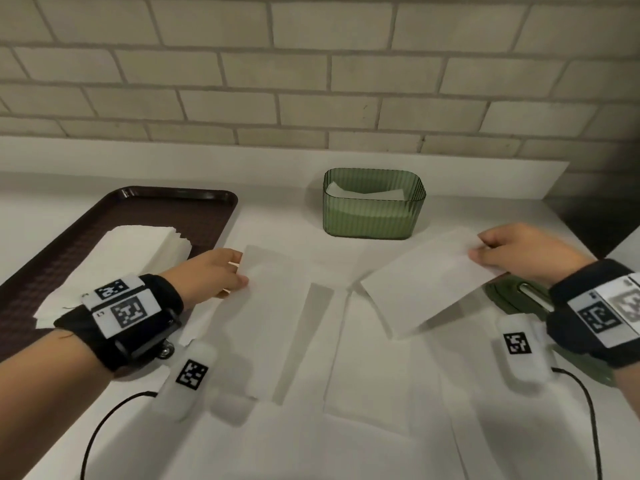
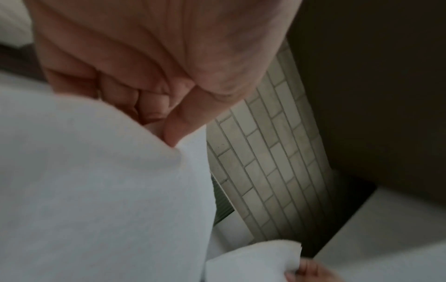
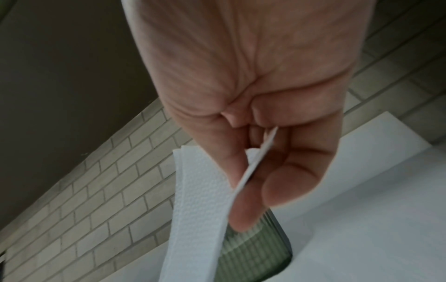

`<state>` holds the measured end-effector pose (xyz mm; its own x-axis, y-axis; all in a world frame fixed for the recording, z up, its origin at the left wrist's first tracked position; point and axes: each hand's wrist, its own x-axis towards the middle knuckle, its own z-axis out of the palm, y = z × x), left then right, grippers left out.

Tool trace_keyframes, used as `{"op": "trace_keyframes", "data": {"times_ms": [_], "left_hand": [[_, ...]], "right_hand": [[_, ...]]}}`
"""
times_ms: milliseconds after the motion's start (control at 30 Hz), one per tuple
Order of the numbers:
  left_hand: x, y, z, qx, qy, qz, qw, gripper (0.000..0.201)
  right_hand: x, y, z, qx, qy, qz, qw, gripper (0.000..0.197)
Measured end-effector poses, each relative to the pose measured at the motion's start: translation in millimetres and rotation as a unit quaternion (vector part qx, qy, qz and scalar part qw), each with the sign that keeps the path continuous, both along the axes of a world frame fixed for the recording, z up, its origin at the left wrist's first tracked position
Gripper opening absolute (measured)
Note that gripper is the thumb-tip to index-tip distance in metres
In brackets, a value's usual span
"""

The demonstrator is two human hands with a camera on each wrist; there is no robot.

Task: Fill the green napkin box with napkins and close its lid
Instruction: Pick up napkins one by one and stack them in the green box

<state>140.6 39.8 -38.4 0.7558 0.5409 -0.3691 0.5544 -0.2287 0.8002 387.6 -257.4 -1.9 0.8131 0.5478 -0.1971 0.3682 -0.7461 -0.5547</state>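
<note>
The left hand (image 1: 211,271) and the right hand (image 1: 519,251) were bare. Back from the fingers, each wrist wore a wide black strap (image 1: 104,327) with white square tags that had black block patterns. Farther back from the fingers, under each wrist, hung a small white rounded box (image 1: 187,379) with a black pattern and a thin black wire (image 1: 104,420).

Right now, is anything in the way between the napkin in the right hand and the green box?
Nothing visible is. The right hand holds its napkin in the air, just in front of the green box. The box's top is open, and its lid lies under the right wrist.
</note>
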Motion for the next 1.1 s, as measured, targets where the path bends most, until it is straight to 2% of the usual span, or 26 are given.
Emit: {"op": "trace_keyframes", "data": {"times_ms": [33,100,200,267,433,533,567,600,667,733,767,900,1033,1100], "left_hand": [[3,-2,0,-0.029,0.000,0.011,1.000,0.014],[11,-4,-5,-0.119,-0.003,0.030,0.992,0.019],[24,-4,-20,-0.241,-0.017,0.066,0.968,0.018],[34,-3,-27,-0.272,-0.032,0.102,0.956,0.027],[61,-8,-32,-0.279,-0.010,0.117,0.953,0.013],[69,-11,-31,-0.185,0.059,0.075,0.978,0.006],[71,-10,-29,-0.120,0.101,0.043,0.987,0.004],[73,-5,-28,-0.032,0.144,-0.002,0.989,0.014],[78,7,-23,0.147,0.223,-0.082,0.960,0.039],[88,16,-16,0.254,0.236,-0.110,0.931,0.054],[95,18,-13,0.268,0.218,-0.115,0.931,0.055],[126,11,-17,0.230,0.160,-0.174,0.944,0.053],[149,0,-34,0.264,0.178,-0.245,0.916,0.073],[156,-3,-38,0.277,0.193,-0.264,0.903,0.076]], "right_hand": [[1,-2,-2,-0.001,0.001,-0.004,1.000,0.018],[1,-3,-4,0.002,0.007,-0.017,1.000,0.023],[-2,-4,-6,0.012,0.016,-0.024,0.999,0.026],[-3,-4,-7,0.016,0.014,-0.025,0.999,0.027],[-4,-8,-6,0.033,0.022,-0.026,0.999,0.025],[-3,-12,-5,0.044,0.014,-0.027,0.999,0.023],[-3,-13,-4,0.045,0.009,-0.027,0.999,0.023],[-3,-15,-3,0.047,0.005,-0.029,0.998,0.022],[-2,-19,-1,0.054,-0.005,-0.040,0.998,0.022],[-1,-23,3,0.064,-0.019,-0.051,0.996,0.024],[0,-24,4,0.070,-0.023,-0.055,0.996,0.026],[1,-24,9,0.090,-0.039,-0.074,0.992,0.032],[4,-20,14,0.117,-0.032,-0.091,0.988,0.021],[4,-17,19,0.131,-0.017,-0.098,0.986,0.017]]}}
